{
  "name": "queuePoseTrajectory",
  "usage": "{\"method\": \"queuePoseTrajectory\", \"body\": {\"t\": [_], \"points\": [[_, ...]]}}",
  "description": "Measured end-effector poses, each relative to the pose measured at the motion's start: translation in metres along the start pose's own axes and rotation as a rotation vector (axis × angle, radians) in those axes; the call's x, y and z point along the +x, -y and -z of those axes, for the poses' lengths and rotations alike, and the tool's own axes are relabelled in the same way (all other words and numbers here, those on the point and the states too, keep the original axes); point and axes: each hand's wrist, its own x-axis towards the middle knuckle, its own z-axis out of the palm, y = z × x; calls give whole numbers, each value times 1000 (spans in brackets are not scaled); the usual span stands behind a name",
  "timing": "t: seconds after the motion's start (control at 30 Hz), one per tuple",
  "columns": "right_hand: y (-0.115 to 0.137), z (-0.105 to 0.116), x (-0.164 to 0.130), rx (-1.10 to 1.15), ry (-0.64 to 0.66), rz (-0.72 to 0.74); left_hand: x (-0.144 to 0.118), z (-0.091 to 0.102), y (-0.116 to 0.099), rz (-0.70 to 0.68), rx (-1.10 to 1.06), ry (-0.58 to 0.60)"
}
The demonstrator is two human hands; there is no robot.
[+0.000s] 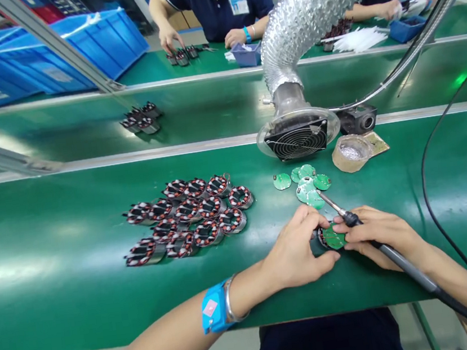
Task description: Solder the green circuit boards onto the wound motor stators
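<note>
Both of your hands meet over one round green circuit board [333, 237] seated on a wound stator on the green bench [61, 298]. Your left hand [298, 252] pinches its near edge, fingers closed on it. Your right hand [379, 235] is clamped around a soldering iron [390, 255], tip raised toward loose green boards [308, 184]. More stators [190, 217] lie well left, beside the fume-extractor fan [297, 137].

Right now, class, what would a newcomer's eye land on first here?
The silver duct curving down to a fan at centre. Left of the hands, a cluster of coils on the green bench. The right hand holds a soldering iron over a green board that the left hand steadies.
</note>
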Motion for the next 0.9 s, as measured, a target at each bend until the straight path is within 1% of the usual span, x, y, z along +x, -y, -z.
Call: {"method": "queuePoseTrajectory", "body": {"t": [0.1, 0.17, 0.23, 0.3, 0.37, 0.47, 0.53, 0.7, 0.9], "points": [[3, -11, 14, -39, -137, 15, -2, -7, 3, 25, -1, -33], [5, -17, 23, -89, -207, -37, -4, -12, 4, 44, -17, -59], [8, -21, 28, -136, -235, -83, -7, -16, 5, 61, -31, -80], [10, -22, 28, -169, -202, -93, -10, -19, 6, 89, -76, -96], [11, -17, 24, -181, -119, -91, -13, -21, 6, 130, -159, -110], [14, -8, 15, -175, 46, -123, -15, -23, 4, 183, -281, -140], [15, -3, 10, -176, 107, -129, -17, -24, 3, 212, -336, -167], [17, -4, 10, -188, 115, -109, -18, -26, -1, 238, -391, -204], [16, -5, 16, -130, 156, -105, -20, -29, -1, 247, -456, -214]]}}
